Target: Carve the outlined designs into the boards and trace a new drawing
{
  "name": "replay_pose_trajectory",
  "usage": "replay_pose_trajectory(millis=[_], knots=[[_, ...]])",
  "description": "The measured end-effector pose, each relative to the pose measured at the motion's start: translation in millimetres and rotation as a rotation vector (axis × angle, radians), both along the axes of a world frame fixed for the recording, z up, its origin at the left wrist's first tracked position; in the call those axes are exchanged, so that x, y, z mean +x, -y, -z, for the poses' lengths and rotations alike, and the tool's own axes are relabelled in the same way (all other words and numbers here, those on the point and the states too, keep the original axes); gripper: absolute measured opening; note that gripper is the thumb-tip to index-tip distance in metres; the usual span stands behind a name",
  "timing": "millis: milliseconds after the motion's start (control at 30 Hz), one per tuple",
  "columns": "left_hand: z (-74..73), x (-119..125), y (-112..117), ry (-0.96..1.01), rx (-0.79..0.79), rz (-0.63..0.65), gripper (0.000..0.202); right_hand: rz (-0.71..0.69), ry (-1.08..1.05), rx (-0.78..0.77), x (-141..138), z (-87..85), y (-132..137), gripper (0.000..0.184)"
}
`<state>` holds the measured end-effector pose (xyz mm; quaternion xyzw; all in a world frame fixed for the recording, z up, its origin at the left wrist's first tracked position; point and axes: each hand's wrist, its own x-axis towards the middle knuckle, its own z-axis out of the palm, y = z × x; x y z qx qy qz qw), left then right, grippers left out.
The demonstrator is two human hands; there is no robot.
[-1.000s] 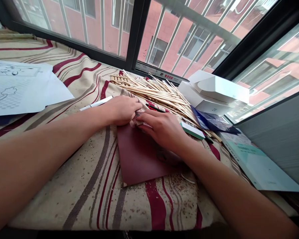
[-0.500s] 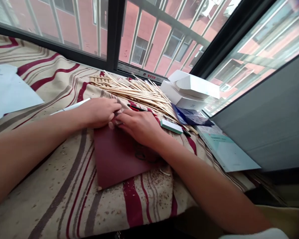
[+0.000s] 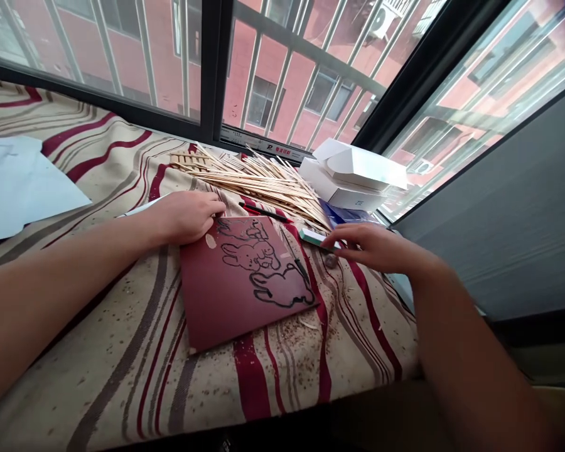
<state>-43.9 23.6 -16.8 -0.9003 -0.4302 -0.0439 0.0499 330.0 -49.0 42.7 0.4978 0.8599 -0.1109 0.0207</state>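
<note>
On the striped cloth [image 3: 207, 383] by the window, the left hand [image 3: 181, 216] rests relaxed on the corner of a dark red board [image 3: 226, 295], holding nothing. The right hand [image 3: 371, 246] is open, just beside a green block [image 3: 315, 238]. A carving knife [image 3: 294, 260] lies on the board.

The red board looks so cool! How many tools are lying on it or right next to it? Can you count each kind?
Dark-handled carving tool on the red board: 1
Black-and-red pen: 1
White pen: 1
Green-and-white block: 1
Total: 4
</note>
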Motion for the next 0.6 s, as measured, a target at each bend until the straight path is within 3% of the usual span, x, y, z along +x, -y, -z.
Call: replay_pose_trajectory(millis=[100,167,267,433,600], knots=[[-1.2,-2,0,-0.012,0.013,-0.017,0.034,0.12,-0.094,0.248,5,18.0,-12,0.035],[-2.9,-3,1,-0.019,0.015,-0.033,0.034,0.178,-0.096,0.307,6,25.1,-22,0.041],[-5.9,-5,1,-0.017,0.029,-0.05,0.035,0.177,-0.042,0.254,4,26.7,-31,0.043],[-10.0,-15,-4,0.08,0.085,-0.13,0.036,0.042,0.073,0.063,-3,20.2,-30,0.029],[-15.8,-24,-7,0.135,0.101,-0.26,0.04,0.058,0.199,0.074,-9,17.7,-23,0.033]])
